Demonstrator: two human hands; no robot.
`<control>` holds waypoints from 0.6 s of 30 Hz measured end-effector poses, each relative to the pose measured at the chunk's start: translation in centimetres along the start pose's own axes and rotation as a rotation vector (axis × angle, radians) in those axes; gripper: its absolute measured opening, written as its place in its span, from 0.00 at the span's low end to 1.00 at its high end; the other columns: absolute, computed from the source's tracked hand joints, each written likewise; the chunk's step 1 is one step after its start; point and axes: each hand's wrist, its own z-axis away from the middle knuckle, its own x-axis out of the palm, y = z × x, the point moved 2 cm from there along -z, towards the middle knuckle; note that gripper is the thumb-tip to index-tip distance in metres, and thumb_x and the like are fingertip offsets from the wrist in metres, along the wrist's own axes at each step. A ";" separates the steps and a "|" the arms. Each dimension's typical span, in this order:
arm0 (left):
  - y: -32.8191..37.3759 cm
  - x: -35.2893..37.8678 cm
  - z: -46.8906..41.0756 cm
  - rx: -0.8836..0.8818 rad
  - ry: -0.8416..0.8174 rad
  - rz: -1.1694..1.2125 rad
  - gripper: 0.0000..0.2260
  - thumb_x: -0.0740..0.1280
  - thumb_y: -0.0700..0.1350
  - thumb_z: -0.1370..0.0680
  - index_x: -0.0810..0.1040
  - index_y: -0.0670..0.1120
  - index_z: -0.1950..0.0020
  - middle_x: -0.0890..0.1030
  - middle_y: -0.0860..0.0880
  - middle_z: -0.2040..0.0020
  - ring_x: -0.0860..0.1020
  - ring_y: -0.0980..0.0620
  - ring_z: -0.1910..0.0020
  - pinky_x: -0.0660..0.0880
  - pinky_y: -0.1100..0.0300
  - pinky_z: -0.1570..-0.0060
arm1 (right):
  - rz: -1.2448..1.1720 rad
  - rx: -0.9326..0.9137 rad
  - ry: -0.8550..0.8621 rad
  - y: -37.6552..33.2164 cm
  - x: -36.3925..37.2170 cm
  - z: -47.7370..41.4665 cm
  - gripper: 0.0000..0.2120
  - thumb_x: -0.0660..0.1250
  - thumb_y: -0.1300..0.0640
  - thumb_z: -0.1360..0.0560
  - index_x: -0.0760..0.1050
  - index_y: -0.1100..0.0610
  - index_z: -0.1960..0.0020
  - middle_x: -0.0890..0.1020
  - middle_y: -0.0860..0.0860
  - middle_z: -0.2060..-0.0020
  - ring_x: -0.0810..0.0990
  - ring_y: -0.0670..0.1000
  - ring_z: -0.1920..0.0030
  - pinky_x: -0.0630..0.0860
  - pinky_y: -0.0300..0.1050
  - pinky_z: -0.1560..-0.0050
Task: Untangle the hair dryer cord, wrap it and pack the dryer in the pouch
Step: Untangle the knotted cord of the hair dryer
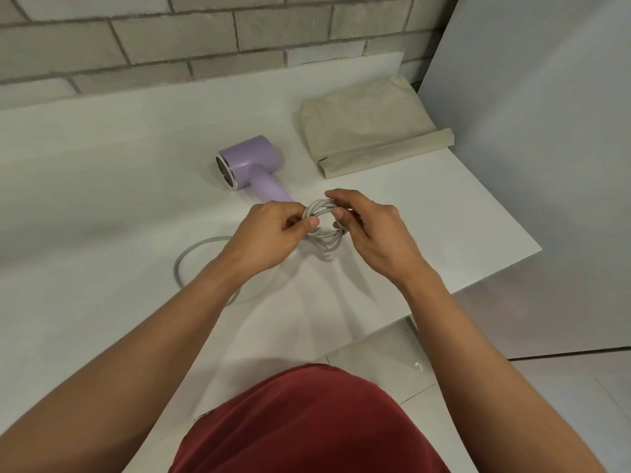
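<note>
A lilac hair dryer (251, 162) lies on its side on the white counter (102, 186), its handle pointing toward me. Its grey cord is wound into a small coil (324, 240) held just above the counter. My left hand (269, 233) pinches the coil's left side between thumb and fingers. My right hand (365, 227) grips the coil's right side, fingers curled over the top. One loose loop of the cord (186, 257) trails on the counter to the left, partly hidden under my left forearm. The beige fabric pouch (368, 128) lies flat behind the hands, to the right.
A grey brick wall (205, 35) runs along the back of the counter. A pale panel (546, 165) stands at the right, past the counter's corner. The counter edge drops to a tiled floor (392, 370) at the lower right.
</note>
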 end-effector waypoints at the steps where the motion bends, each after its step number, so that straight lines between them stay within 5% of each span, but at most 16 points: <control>1: -0.1 0.1 -0.1 -0.012 -0.015 0.006 0.12 0.67 0.54 0.18 0.86 0.49 0.53 0.83 0.52 0.64 0.78 0.55 0.65 0.80 0.47 0.56 | -0.006 0.009 0.009 0.2 0.1 0.0 0.16 0.62 0.53 0.14 0.73 0.49 0.27 0.85 0.47 0.43 0.85 0.46 0.51 0.79 0.46 0.45; 5: -0.2 -0.1 -0.3 -0.035 -0.041 0.059 0.07 0.68 0.51 0.18 0.85 0.51 0.47 0.87 0.53 0.57 0.81 0.57 0.60 0.82 0.48 0.54 | 0.142 -0.149 0.133 -0.1 1.0 0.3 0.16 0.64 0.57 0.16 0.73 0.53 0.29 0.81 0.49 0.38 0.83 0.51 0.46 0.82 0.53 0.49; 8: 0.0 -0.3 -0.5 -0.035 -0.076 0.085 0.07 0.68 0.50 0.18 0.80 0.52 0.41 0.87 0.55 0.56 0.84 0.57 0.55 0.83 0.47 0.52 | 0.370 -0.293 0.203 -0.4 1.3 0.0 0.11 0.69 0.61 0.20 0.79 0.54 0.39 0.82 0.49 0.46 0.79 0.54 0.50 0.80 0.53 0.58; 18: -0.1 -1.6 -0.4 -0.035 -0.177 0.100 0.05 0.68 0.50 0.17 0.84 0.56 0.48 0.87 0.51 0.57 0.86 0.48 0.56 0.83 0.41 0.56 | 0.449 -0.396 0.167 -0.4 1.2 -0.9 0.12 0.73 0.53 0.22 0.84 0.57 0.41 0.84 0.52 0.51 0.83 0.58 0.55 0.81 0.52 0.59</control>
